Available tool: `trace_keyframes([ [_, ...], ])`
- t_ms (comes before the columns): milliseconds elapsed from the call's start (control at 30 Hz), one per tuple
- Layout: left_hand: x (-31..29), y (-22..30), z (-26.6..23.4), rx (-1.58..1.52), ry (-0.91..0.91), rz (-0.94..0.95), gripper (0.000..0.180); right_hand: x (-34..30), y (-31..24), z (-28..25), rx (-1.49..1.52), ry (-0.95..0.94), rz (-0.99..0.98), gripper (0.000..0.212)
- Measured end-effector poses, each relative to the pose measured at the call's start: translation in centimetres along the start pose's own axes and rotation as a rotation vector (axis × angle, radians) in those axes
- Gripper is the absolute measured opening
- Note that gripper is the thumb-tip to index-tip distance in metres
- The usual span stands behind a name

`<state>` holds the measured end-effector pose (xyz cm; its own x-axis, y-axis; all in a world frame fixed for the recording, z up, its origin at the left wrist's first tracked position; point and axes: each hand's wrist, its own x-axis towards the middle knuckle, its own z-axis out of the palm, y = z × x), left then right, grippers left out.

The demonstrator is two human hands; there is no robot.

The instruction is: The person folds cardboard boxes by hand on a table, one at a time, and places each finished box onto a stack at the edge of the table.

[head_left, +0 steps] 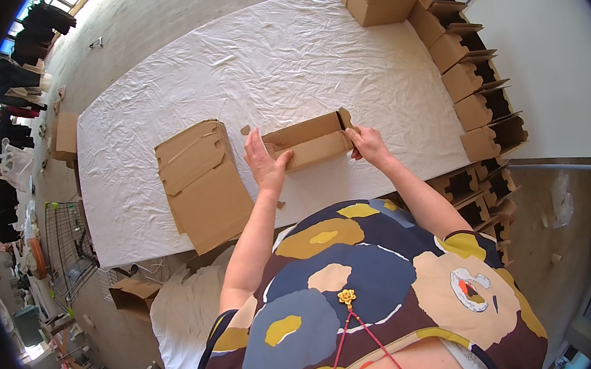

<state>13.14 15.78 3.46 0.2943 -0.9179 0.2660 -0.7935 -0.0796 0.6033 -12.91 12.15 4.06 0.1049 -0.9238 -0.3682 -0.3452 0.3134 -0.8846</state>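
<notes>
A long brown cardboard box (pixel 317 150), partly folded up, lies on the white-covered table in front of me. At its left end is my left hand (pixel 264 162), fingers stretched out and spread, the palm side against the cardboard. My right hand (pixel 369 145) grips the right end panel, thumb and fingers closed on its edge. Left of the box lies a stack of flat cardboard blanks (pixel 206 187). Small cardboard scraps (pixel 245 130) lie between the stack and the box.
Folded boxes (pixel 468 80) stand in a row along the table's right edge, up to the far corner (pixel 381 2). More boxes (pixel 480 190) are stacked below it. A wire rack (pixel 67 241) stands off the left edge, with an open carton (pixel 134 294) on the floor nearby.
</notes>
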Motion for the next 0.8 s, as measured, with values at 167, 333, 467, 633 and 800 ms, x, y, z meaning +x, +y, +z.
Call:
trace_keyframes([
  [167, -0.3, -3.1, 1.4, -0.294, -0.263, -0.382, 0.078, -0.4, -1.1, 0.2, -0.254, 0.036, -0.116, 0.032],
  [333, -0.2, -2.5, 0.9, -0.300, -0.230, -0.260, 0.066, 0.2, -0.4, 1.5, -0.703, 0.248, -0.178, 0.028],
  [467, 1.2, -2.3, -0.4, -0.392, -0.254, -0.330, 0.059, -1.5, -0.8, 2.6, -0.490, 0.048, -0.022, 0.030],
  [633, 4.4, -1.3, -2.0, -0.322, -0.217, -0.023, 0.055, -6.1, -0.9, 5.3, -0.425, -0.255, -0.051, 0.049],
  [800, 4.9, -1.9, -0.6, -0.229, -0.296, 0.004, 0.065, -6.5, -0.5, 5.5, -0.311, -0.549, -0.207, 0.044],
])
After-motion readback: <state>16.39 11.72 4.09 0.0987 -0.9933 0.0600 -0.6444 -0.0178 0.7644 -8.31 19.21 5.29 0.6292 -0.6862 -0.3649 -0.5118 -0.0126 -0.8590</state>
